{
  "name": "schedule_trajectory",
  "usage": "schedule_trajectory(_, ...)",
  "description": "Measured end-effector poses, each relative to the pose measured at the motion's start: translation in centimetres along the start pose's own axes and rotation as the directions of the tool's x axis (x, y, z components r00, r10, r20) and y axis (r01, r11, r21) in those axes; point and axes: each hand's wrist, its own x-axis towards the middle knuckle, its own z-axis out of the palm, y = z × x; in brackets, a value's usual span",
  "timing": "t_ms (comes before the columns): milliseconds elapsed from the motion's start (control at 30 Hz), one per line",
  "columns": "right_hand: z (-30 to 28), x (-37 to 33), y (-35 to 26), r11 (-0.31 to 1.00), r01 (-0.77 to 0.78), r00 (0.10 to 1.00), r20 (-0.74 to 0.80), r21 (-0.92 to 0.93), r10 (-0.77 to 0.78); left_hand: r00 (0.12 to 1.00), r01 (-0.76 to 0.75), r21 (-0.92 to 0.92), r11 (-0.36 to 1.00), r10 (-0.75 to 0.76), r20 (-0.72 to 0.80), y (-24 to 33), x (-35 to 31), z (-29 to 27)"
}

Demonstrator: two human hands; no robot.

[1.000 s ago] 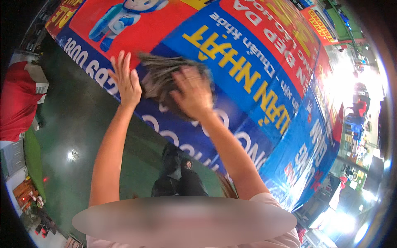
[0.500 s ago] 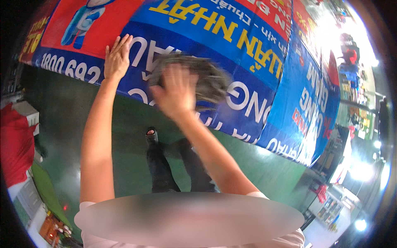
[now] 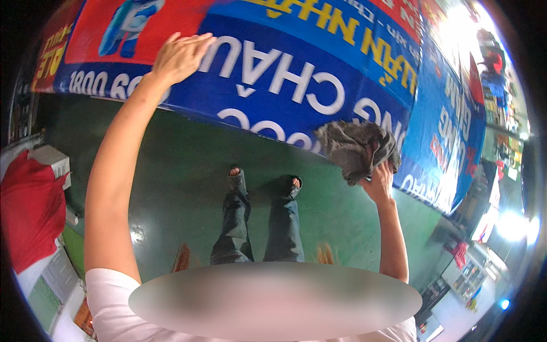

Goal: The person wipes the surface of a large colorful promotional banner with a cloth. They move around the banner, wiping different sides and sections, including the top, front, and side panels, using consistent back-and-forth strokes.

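A grey-brown cloth [image 3: 356, 149] is bunched up in my right hand [image 3: 380, 181], whose fingers close on its lower edge. It hangs at the near edge of a large table-like surface covered with a blue and red printed banner [image 3: 273, 94]. My left hand [image 3: 181, 57] rests on the banner at the border between its red panel and blue part. That hand holds nothing, with its fingers stretched out toward the right.
Below the banner's near edge lies a green floor [image 3: 176, 165], where my feet stand in open-toed footwear. Red fabric [image 3: 31, 208] drapes at the left beside a white box-like unit [image 3: 54, 162]. A white shelf unit [image 3: 467, 277] stands at the lower right.
My right hand has swept the cloth right and nearer, from the banner's middle to its near edge. My left hand has slid slightly right and farther off, its fingers now pointing right.
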Motion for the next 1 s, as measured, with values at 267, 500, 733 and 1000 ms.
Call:
schedule_trajectory(267,-0.4,20.5,-30.5,0.722,0.682,0.727,-0.001,-0.118,-0.687,0.979,-0.005,-0.089,0.996,0.023,0.204,-0.9,1.5,-2.8)
schedule_trajectory(500,-0.2,23.3,-36.5,0.642,0.754,0.642,-0.055,-0.137,-0.765,0.971,-0.037,-0.036,0.999,0.044,0.234,-0.1,0.7,-2.4)
schedule_trajectory(733,-4.1,9.8,-18.6,0.835,0.514,0.825,0.382,-0.198,-0.417,0.955,0.06,-0.124,0.99,-0.021,0.296,0.8,1.0,-2.8)
schedule_trajectory(1000,1.2,24.0,-35.6,0.728,0.685,0.726,-0.072,-0.019,-0.684,0.957,0.177,-0.221,0.959,-0.116,0.266,2.0,1.5,-2.2)
